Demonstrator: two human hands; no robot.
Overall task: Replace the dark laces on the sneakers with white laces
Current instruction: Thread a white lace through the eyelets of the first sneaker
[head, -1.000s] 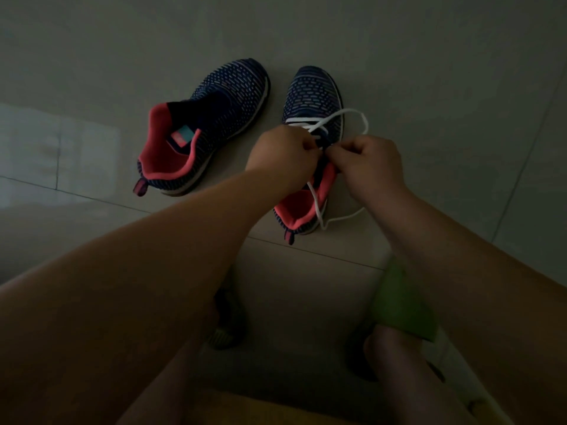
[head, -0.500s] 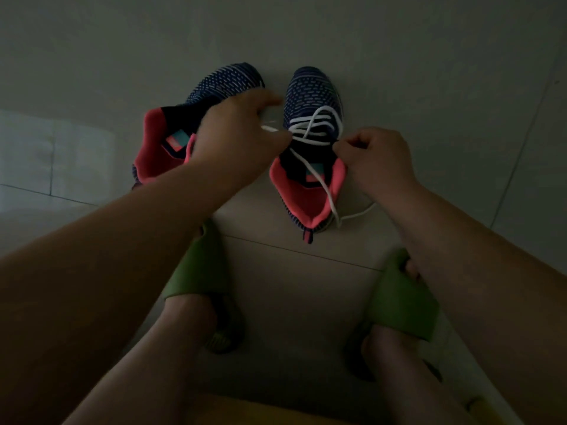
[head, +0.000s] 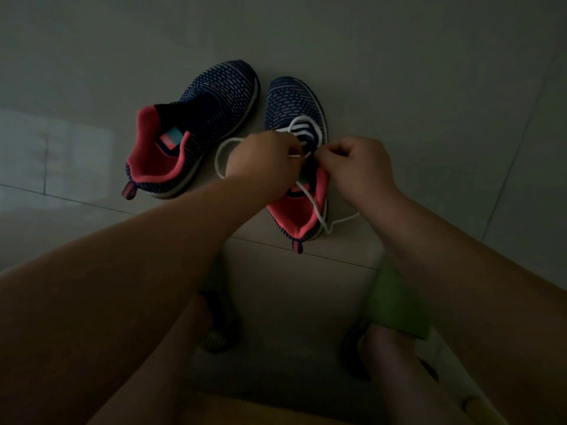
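Compared with half a second ago, the left hand (head: 264,161) has come back from above the left sneaker (head: 196,130) to the middle of the right sneaker (head: 296,124), and a loop of white lace (head: 222,154) now lies out to its left side. Both hands meet over the tongue of this right sneaker. The left hand's grip is closed on the white lace, pinching a short straight piece that runs toward the right hand (head: 357,170). The right hand's grip is also narrow, with curled fingers at the same piece of lace, but the exact contact is hard to see in the dim light. White lace crosses the front eyelets in several rows, and one loose end falls over the pink heel lining onto the tiled floor (head: 429,87). The left sneaker stands just beside, without any lace visible. Near the bottom, two feet wear green slippers (head: 395,305).
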